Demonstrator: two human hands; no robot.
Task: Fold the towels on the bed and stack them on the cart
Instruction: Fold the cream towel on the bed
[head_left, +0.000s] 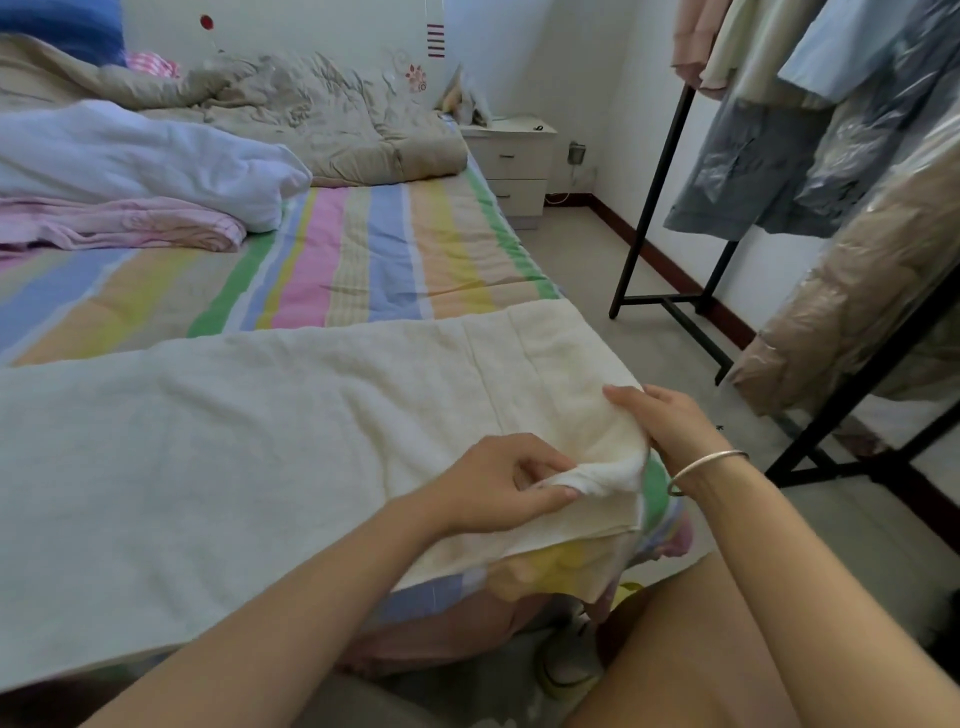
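A large cream towel (249, 441) lies spread flat across the near end of the bed, over a striped pastel sheet (363, 249). My left hand (498, 483) pinches the towel's near right corner, bunched between thumb and fingers. My right hand (670, 421), with a silver bangle at the wrist, grips the raised right edge of the same towel just past that corner. The corner is lifted a little off the sheet. No cart shows in the view.
A white quilt (130, 156) and a pink blanket (119, 223) lie at the left, a beige duvet (322, 114) at the head. A white nightstand (514, 161) stands beyond. A black clothes rack (654, 208) with hanging garments fills the right.
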